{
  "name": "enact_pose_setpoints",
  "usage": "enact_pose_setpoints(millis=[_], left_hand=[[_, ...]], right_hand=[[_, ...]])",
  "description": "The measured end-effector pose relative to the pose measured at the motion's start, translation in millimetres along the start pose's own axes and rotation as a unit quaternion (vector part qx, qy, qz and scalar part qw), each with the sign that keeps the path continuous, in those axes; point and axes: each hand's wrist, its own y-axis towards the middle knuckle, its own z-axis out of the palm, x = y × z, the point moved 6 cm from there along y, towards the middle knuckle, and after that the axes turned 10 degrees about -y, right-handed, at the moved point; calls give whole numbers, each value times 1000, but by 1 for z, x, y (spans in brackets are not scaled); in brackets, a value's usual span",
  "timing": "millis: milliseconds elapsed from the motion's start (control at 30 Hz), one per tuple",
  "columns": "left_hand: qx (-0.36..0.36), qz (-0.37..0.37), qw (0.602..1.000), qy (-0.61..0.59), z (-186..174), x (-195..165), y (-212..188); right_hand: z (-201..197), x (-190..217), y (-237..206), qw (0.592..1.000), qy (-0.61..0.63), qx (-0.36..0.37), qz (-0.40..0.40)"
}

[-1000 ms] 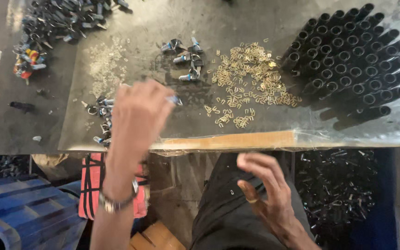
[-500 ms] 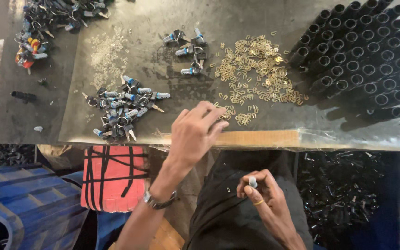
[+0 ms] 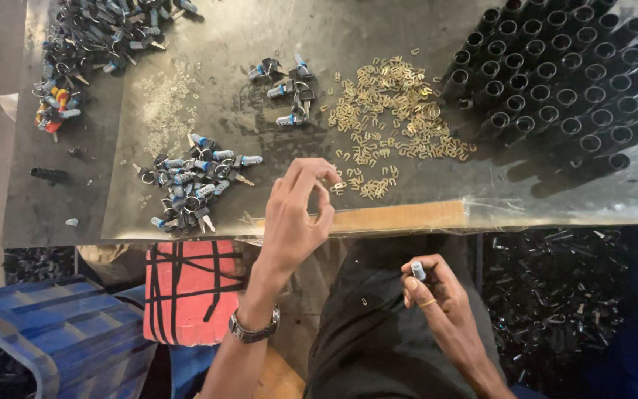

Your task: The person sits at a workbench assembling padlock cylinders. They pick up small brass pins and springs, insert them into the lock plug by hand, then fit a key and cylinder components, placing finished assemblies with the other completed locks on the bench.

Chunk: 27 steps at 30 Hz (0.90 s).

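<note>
The person's left hand [image 3: 297, 214] hangs over the near edge of the metal-topped table [image 3: 260, 103], at the centre of the frame, fingers curled with thumb and forefinger pinched together just beside the loose edge of the pile of small brass clips [image 3: 393, 111]. It looks like one clip is being picked, though whether anything sits between the fingertips is too small to tell. The right hand [image 3: 433, 295] rests low, right of centre, over the lap, closed around a small grey cylindrical piece [image 3: 418, 271] that stands up between thumb and forefinger.

To do this step well, I would judge it best to take a single clip from the scattered fringe rather than dig into the heap, roll it to the right way round in the fingertips, and bring it down to the piece while the right hand keeps that piece steady and upright. One clip already lies on the dark cloth over the lap [image 3: 365, 301], so drops seem a real risk.

The clips are tiny, flat, bent brass bits, gleaming yellow, spread thin in the upper middle of the frame. Left of them lie clusters of small metal lock parts with keys and blue ends [image 3: 193, 181]; a smaller cluster [image 3: 283, 90] sits above. Black tubes [image 3: 555, 81] stand packed in rows at upper right. A blue crate [image 3: 46, 332] fills the lower left.
</note>
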Motion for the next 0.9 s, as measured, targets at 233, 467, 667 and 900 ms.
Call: enact_pose_setpoints(millis=[233,467,667,900], left_hand=[[19,73,992,104,34,-23,-5],[77,74,991,84,69,-22,-4],[56,95,986,124,53,-30,-4],[107,116,984,81,59,-36,-16]], right_hand=[[6,-3,5,1000,5,9,-2],[-5,-16,-3,1000,-16,-7,-15],[-23,-16,0,999,24,-36,-22],[-22,1,5,997,44,-13,-60]])
